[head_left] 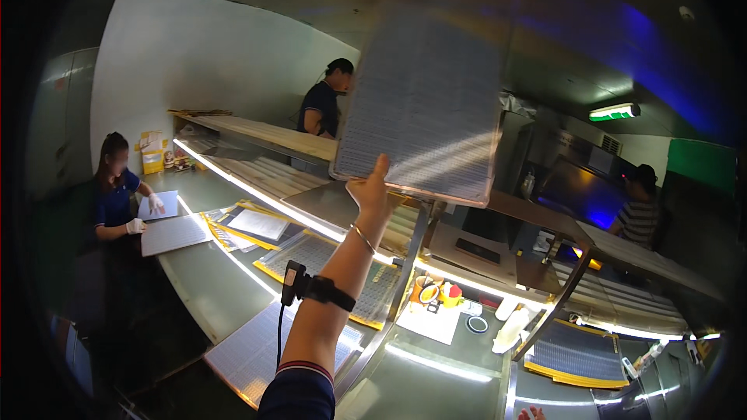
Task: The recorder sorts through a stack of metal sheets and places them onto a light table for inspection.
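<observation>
I saw the left hand (369,196) clasp 1 grey panel (424,101) by its lower edge, thumb in front, up above the bench (191,288); for the right hand (533,414), low down, I couldn't tell the grip.

The arm (320,327) wears a red-trimmed navy sleeve (298,398), thin bangle (362,239) and black strapped device (293,282) with cable (280,338).
</observation>
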A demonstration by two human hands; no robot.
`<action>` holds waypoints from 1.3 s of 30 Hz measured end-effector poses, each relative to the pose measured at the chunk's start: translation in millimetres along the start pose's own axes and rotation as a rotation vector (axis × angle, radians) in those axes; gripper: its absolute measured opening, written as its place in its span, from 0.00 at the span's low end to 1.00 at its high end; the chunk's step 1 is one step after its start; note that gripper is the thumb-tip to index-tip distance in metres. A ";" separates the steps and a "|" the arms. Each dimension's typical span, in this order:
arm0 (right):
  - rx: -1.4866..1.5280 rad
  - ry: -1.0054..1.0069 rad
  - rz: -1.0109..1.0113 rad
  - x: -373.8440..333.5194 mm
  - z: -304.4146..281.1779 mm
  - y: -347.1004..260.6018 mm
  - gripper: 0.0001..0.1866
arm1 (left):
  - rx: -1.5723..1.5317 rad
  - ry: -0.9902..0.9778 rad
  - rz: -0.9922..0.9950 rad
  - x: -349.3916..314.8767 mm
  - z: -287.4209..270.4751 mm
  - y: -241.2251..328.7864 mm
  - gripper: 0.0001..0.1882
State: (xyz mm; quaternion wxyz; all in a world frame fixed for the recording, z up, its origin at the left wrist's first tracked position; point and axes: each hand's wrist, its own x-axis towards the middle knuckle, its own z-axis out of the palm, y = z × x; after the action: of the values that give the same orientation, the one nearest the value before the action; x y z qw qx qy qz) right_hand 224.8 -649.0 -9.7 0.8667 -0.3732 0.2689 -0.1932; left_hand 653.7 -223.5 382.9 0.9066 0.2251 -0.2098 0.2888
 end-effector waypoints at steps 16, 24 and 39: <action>-0.131 -0.122 0.017 69.6 -82.7 53.4 0.25 | 0.562 -0.065 -0.233 -29.2 -124.9 -75.5 0.13; -1.185 -0.205 -0.256 64.0 82.8 83.8 0.23 | 2.379 -0.702 -0.014 -347.3 -305.6 80.8 0.29; -1.837 -0.653 -0.969 1.9 182.2 180.3 0.22 | 1.418 -0.516 -1.033 -484.3 -283.2 199.7 0.18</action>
State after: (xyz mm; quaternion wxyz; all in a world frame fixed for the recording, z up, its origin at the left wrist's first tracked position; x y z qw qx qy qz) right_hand 361.7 -434.5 -40.6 0.1181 -0.9784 -0.1082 -0.1310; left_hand 240.3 -135.2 -36.5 0.4975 0.8526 -0.0527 -0.1511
